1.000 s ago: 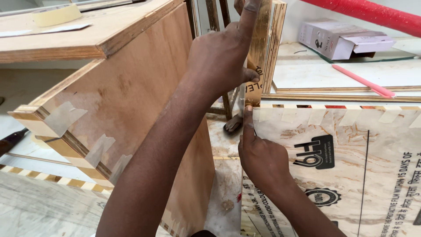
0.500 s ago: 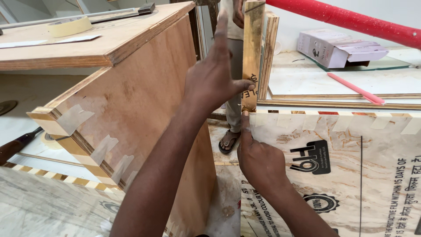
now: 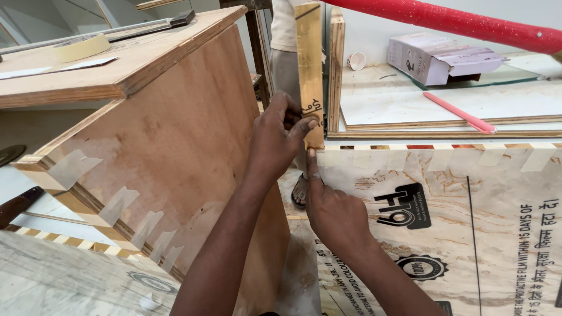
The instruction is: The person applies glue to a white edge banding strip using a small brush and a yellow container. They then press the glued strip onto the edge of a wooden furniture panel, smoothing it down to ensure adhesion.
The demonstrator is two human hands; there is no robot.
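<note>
At centre of the scene, an upright plywood strip (image 3: pixel 309 70) stands on the far left corner of a printed plywood panel (image 3: pixel 468 222). Left hand (image 3: pixel 278 137) grips the strip's lower end, fingers (image 3: pixel 287 111) closed around its edge, thumb on its face. Right hand (image 3: pixel 333 213) rests on the panel just below, forefinger extended up to the corner, other fingers curled, holding nothing. Left of both stands a plywood box (image 3: pixel 170 158), taped along its edges. Far right, a pink pencil (image 3: pixel 459 113) lies on the counter (image 3: pixel 410 105).

Masking tape roll (image 3: pixel 81 47) on bench; red pole (image 3: pixel 462 23); cardboard box (image 3: pixel 439 57).
</note>
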